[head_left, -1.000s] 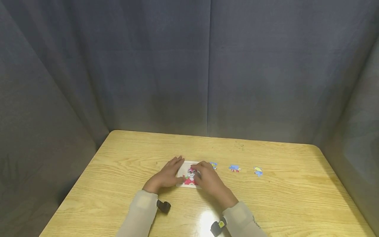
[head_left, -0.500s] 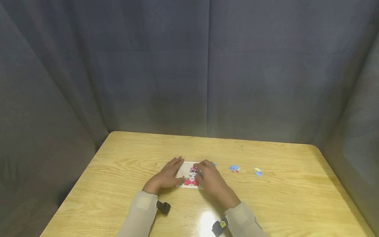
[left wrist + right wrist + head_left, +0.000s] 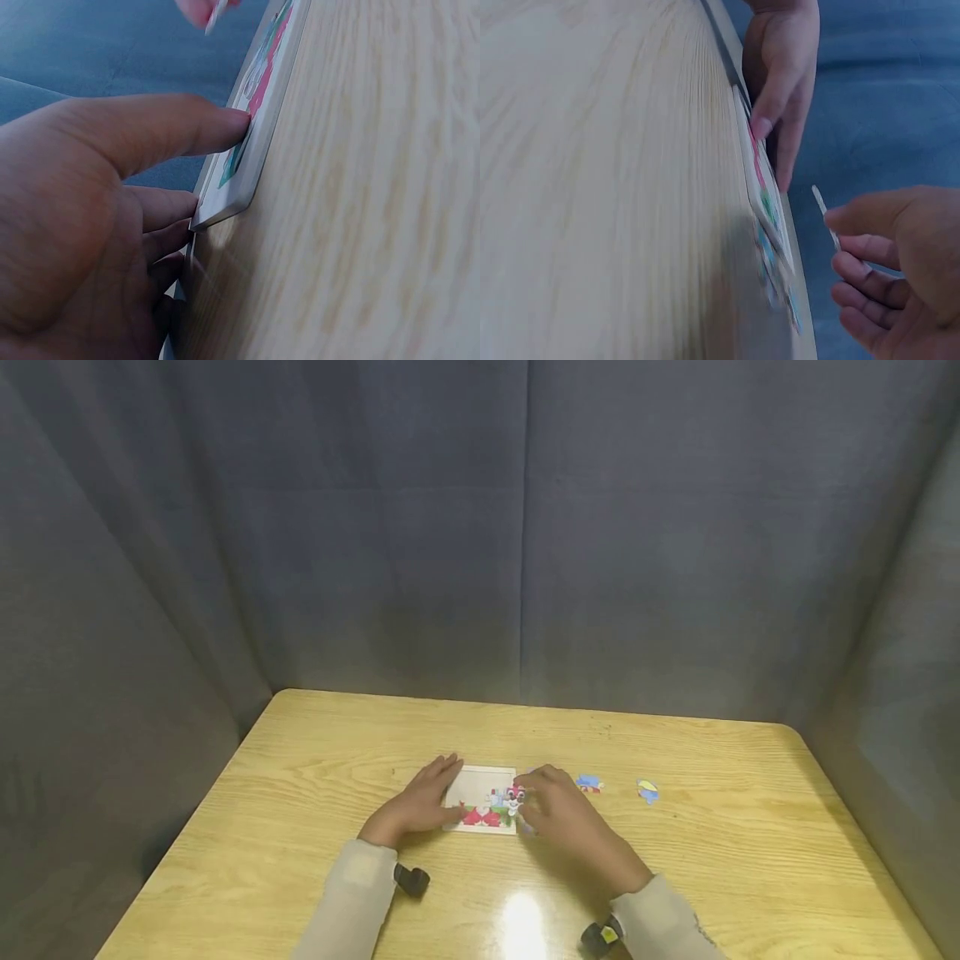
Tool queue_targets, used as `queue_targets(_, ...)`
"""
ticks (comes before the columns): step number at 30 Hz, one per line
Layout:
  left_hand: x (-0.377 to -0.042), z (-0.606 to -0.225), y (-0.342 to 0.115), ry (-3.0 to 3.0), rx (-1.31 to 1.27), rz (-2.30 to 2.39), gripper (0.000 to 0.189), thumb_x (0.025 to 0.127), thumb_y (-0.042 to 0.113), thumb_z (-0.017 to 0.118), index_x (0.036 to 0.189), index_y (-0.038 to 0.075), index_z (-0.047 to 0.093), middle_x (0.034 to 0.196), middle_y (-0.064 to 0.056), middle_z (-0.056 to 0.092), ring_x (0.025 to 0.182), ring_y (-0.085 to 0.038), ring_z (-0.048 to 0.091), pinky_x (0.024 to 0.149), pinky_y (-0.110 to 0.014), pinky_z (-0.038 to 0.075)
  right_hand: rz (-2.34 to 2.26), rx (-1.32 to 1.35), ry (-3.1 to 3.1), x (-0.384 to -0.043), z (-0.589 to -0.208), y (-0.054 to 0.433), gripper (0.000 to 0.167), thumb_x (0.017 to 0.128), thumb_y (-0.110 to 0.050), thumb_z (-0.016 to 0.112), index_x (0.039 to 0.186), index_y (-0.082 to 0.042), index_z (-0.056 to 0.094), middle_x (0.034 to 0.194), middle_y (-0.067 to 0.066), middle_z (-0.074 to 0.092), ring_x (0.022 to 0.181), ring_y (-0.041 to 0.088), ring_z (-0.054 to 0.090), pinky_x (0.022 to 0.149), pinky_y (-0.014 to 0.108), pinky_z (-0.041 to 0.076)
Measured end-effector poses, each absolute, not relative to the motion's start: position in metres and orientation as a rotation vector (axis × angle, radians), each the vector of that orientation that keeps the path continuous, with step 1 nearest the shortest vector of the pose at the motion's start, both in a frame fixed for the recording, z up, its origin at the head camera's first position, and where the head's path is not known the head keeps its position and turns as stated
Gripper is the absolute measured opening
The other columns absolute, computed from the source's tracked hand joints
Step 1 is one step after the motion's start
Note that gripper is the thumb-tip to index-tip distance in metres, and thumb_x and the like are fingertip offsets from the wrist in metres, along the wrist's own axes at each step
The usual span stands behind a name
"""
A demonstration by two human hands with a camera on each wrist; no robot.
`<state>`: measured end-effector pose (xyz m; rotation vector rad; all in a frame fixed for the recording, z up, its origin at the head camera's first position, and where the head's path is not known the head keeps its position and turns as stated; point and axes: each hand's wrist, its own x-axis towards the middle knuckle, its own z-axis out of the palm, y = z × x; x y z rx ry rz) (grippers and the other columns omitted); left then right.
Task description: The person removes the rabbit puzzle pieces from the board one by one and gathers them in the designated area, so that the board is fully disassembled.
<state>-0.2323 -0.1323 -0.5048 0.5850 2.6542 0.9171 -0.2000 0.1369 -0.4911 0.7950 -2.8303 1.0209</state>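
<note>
Puzzle piece (image 3: 512, 797): pink, white, seemingly pale blue.

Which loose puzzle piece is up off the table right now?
The piece with the pink-and-white animal face, pinched in the right hand; the other visible loose pieces lie on the table.

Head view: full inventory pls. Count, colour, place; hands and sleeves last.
Curtain: count unclear, dark blue-grey, behind the table and at both sides
Table: 1, yellowish wood, lower half
Puzzle tray: 1, whitish, on the table, by the left hand
Fitted pieces: count unclear, red and green, along the tray's near side
Held piece: 1, pink, white and pale blue, in the right hand
Blue-red piece: 1, right of the right hand
Blue-yellow piece: 1, farthest right
Half-hidden pieces: count unclear, bluish, by the right hand
Wrist devices: 2, black, one per wrist
Left hand: 1, touching the tray
Right hand: 1, pinching the held piece
Sleeves: 2, beige, bottom edge
</note>
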Motion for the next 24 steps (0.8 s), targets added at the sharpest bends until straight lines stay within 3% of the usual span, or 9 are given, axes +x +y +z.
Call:
queue_targets(6, -0.235, -0.508, -0.134, 2.660, 0.594, 0.901, 0.082, 0.089, 0.032, 0.066, 0.154, 0.004, 0.024, 0.162, -0.010, 0.015, 0.148, -0.032, 0.006, 0.114, -0.059, 0.014, 1.086, 0.810, -2.836, -0.192, -0.491, 0.173, 0.037, 0.092, -0.018, 0.067, 0.127, -0.011, 0.062, 0.123, -0.002, 0.058, 0.115, 0.020, 0.054, 0.095, 0.042, 0.049)
queue_targets(18, -0.236, -0.511, -0.134, 2.650, 0.625, 0.907, 0.083, 0.089, 0.033, 0.065, 0.154, 0.004, 0.022, 0.162, -0.010, 0.013, 0.148, -0.033, 0.005, 0.114, -0.060, 0.013, 1.004, 0.824, -2.896, -0.175, -0.504, 0.232, 0.036, 0.093, -0.017, 0.066, 0.127, -0.008, 0.061, 0.123, 0.001, 0.059, 0.112, 0.020, 0.055, 0.093, 0.044, 0.050)
queue_targets(24, -0.236, -0.511, -0.134, 2.648, 0.615, 0.914, 0.082, 0.089, 0.032, 0.065, 0.154, 0.004, 0.023, 0.162, -0.009, 0.013, 0.148, -0.032, 0.005, 0.114, -0.060, 0.013, 1.009, 0.843, -2.901, -0.171, -0.509, 0.246, 0.036, 0.094, -0.020, 0.065, 0.128, -0.009, 0.059, 0.122, 0.002, 0.057, 0.100, 0.016, 0.052, 0.084, 0.037, 0.050)
